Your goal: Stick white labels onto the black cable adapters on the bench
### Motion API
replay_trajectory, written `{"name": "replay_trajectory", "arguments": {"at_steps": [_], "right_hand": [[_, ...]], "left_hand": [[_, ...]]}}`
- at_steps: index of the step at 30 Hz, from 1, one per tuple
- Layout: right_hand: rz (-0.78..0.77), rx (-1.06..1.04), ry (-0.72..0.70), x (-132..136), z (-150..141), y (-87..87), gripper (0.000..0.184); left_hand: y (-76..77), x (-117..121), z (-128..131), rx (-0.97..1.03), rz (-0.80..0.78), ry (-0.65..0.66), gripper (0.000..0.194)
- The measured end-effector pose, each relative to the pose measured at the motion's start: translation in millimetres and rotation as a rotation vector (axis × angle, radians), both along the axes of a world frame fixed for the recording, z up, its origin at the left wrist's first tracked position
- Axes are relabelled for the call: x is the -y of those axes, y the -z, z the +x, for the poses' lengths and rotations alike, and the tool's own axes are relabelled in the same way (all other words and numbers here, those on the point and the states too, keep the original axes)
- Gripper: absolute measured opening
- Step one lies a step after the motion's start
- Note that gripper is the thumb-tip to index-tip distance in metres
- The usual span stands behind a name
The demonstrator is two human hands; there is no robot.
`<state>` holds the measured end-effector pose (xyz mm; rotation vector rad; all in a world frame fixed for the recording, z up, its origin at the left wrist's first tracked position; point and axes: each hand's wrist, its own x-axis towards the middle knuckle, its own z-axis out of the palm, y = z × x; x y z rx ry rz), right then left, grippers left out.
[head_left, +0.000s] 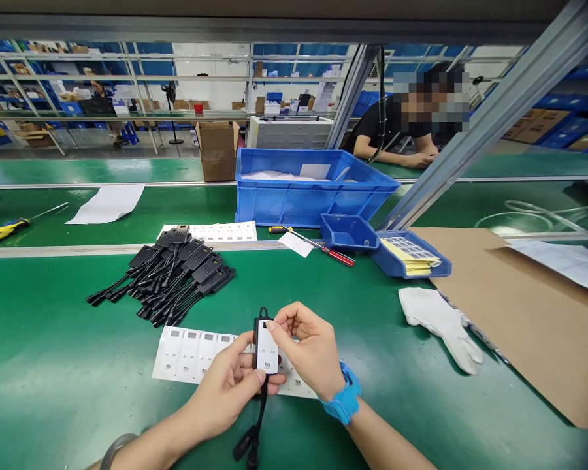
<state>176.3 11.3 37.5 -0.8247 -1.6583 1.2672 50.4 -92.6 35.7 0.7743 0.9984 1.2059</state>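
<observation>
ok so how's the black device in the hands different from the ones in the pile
The held device has a white label on its face; the piled devices show bare black faces.
The held device is gripped in the left hand; the piled devices lie heaped on the green table.
The held device's cable runs down toward the person; the piled devices' cables point mostly lower left.
Both have black casings and black cables.

The green bench (78,365) bears piled black cabled devices (196,256), a label sheet (179,356) and a white glove (436,316).
</observation>
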Motion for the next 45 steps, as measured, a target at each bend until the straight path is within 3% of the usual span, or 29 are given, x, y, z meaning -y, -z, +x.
{"name": "replay_trajectory", "arguments": {"at_steps": [8, 11, 15, 21, 23, 26, 28, 32, 36, 38, 41, 43, 45], "right_hand": [[0.286, 0.193, 0.104, -6.2, 3.7, -3.6, 0.013], [0.167, 0.206, 0.063, -11.2, 3.2, -1.3, 0.023], [0.003, 0.189, -0.178, -7.9, -2.8, 5.4, 0.038], [-0.088, 0.172, -0.41, 5.4, -8.7, 8.3, 0.088], [-0.073, 0.139, -0.43, 5.9, -7.3, 9.0, 0.082], [-0.013, 0.135, -0.398, 5.5, -4.6, 13.4, 0.054], [0.038, 0.159, -0.348, 6.4, -4.2, 17.1, 0.049], [0.138, 0.215, -0.3, 9.8, -7.1, 17.4, 0.049], [0.214, 0.221, -0.255, 2.5, -6.8, 5.8, 0.072], [0.288, 0.293, -0.213, -12.4, -1.0, 0.8, 0.07], [0.41, 0.558, -0.092, -50.1, 16.8, 0.5, 0.051], [0.439, 0.718, 0.03, -78.2, 31.7, 4.6, 0.042], [0.431, 0.772, 0.116, -99.6, 44.7, 9.4, 0.035]], "left_hand": [[-6.5, -2.5, -1.4, -0.014, -0.013, 0.0, 0.053], [-10.1, -3.1, -4.0, 0.026, -0.057, -0.01, 0.053], [-13.7, -6.4, -7.0, 0.09, -0.078, -0.046, 0.04], [-16.0, -10.2, -8.6, 0.107, 0.024, -0.141, 0.032], [-14.0, -10.5, -8.9, 0.068, 0.016, -0.158, 0.036], [-9.1, -9.5, -7.7, -0.051, -0.022, -0.168, 0.047], [-5.8, -8.4, -5.6, -0.117, -0.006, -0.17, 0.047], [-2.1, -9.3, -2.1, -0.115, 0.019, -0.176, 0.042], [-7.9, -11.2, -5.7, 0.025, 0.057, -0.167, 0.052], [-14.9, -7.6, -10.9, -0.13, 0.087, -0.102, 0.053], [-23.9, 6.2, -20.2, -0.743, 0.211, 0.049, 0.037], [-23.4, 18.6, -25.3, -1.083, 0.356, 0.209, 0.03], [-15.6, 30.5, -29.4, -1.252, 0.467, 0.359, 0.036]]}}
